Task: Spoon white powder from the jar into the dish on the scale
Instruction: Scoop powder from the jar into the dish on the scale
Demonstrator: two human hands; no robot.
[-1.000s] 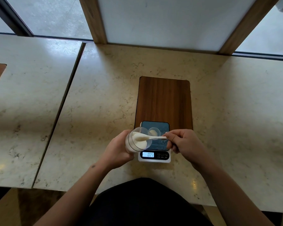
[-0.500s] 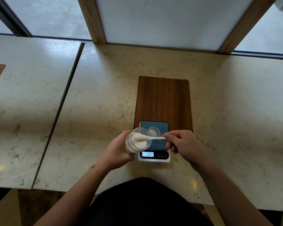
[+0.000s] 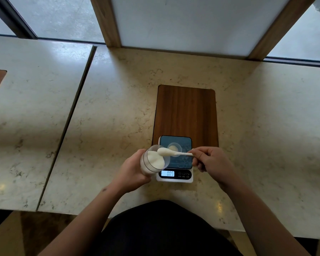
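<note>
My left hand (image 3: 131,172) grips a clear jar (image 3: 153,160) of white powder, tilted with its mouth toward the scale. My right hand (image 3: 209,162) pinches the handle of a white spoon (image 3: 171,153). The spoon's bowl is heaped with powder and sits at the jar's rim. A small clear dish (image 3: 174,146) with a little powder in it stands on the dark platform of the scale (image 3: 175,161), just behind the spoon. The scale's lit display (image 3: 169,173) shows digits.
A dark wooden board (image 3: 187,111) lies on the marble counter (image 3: 109,111) under the scale's far end. A seam (image 3: 68,119) splits the counter at the left. Window frames and a white panel stand along the back edge.
The spoon's heaped bowl has lifted slightly out of the jar's powder up to the rim. Both hands stay nearly in place.
</note>
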